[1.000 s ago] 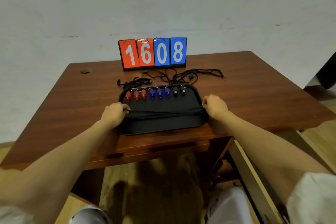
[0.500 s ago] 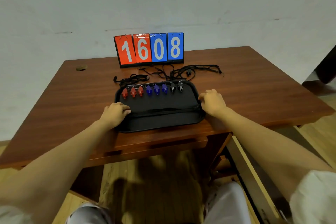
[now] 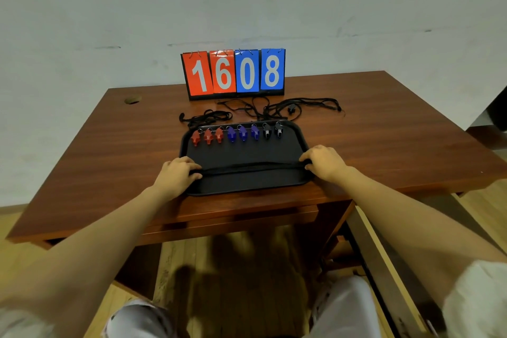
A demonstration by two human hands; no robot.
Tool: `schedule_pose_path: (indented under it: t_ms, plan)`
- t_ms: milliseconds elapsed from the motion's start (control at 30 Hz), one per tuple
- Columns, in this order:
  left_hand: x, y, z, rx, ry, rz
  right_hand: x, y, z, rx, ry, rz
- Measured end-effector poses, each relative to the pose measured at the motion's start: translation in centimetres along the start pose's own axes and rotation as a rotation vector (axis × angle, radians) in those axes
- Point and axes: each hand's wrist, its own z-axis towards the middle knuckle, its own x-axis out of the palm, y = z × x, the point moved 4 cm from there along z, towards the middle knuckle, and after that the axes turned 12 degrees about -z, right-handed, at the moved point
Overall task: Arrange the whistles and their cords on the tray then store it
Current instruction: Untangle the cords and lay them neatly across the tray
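A black tray (image 3: 247,185) lies near the front edge of the wooden table. Along its far side stand three red whistles (image 3: 207,136), three blue whistles (image 3: 243,133) and two black whistles (image 3: 273,131) in a row. A black cord (image 3: 249,166) is stretched straight across the tray's middle. My left hand (image 3: 177,173) pinches its left end at the tray's left rim. My right hand (image 3: 323,160) pinches its right end at the right rim. More black cords (image 3: 277,110) lie tangled on the table behind the tray.
A flip scoreboard (image 3: 234,73) reading 1608 stands at the back of the table (image 3: 397,132) against the wall. An open drawer or cabinet (image 3: 384,263) shows below the table on the right. My knees are under the front edge.
Both hands stay at the ends of the cord on the tray; the cord now lies a little straighter. The camera view shifted slightly.
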Motion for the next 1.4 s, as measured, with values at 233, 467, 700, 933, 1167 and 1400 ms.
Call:
schedule_pose_path:
  t_ms: [233, 467, 700, 933, 1167, 1400]
  plan:
    - [-0.3, -2.4, 0.2, 0.096, -0.145, 0.044, -1.4, 1.9, 0.7, -0.084, -0.069, 0.002]
    - [-1.0, -5.9, 3.5, 0.157, -0.154, -0.056, -4.2, 5.9, 4.9, -0.136, -0.063, 0.107]
    - [-5.2, -4.2, 10.8, 0.016, -0.201, -0.108, -7.9, 9.7, 13.9, -0.131, -0.096, 0.205]
    - [-6.5, 2.9, 18.1, -0.17, -0.126, -0.257, -7.6, 11.6, 23.4, -0.084, -0.078, 0.26]
    - [-5.0, 3.4, 23.0, 0.022, 0.038, -0.318, -5.9, 12.5, 30.1, -0.04, -0.021, 0.317]
    - [-2.8, 4.6, 24.6, 0.003, -0.008, -0.32, -4.2, 13.7, 33.0, -0.021, -0.01, 0.231]
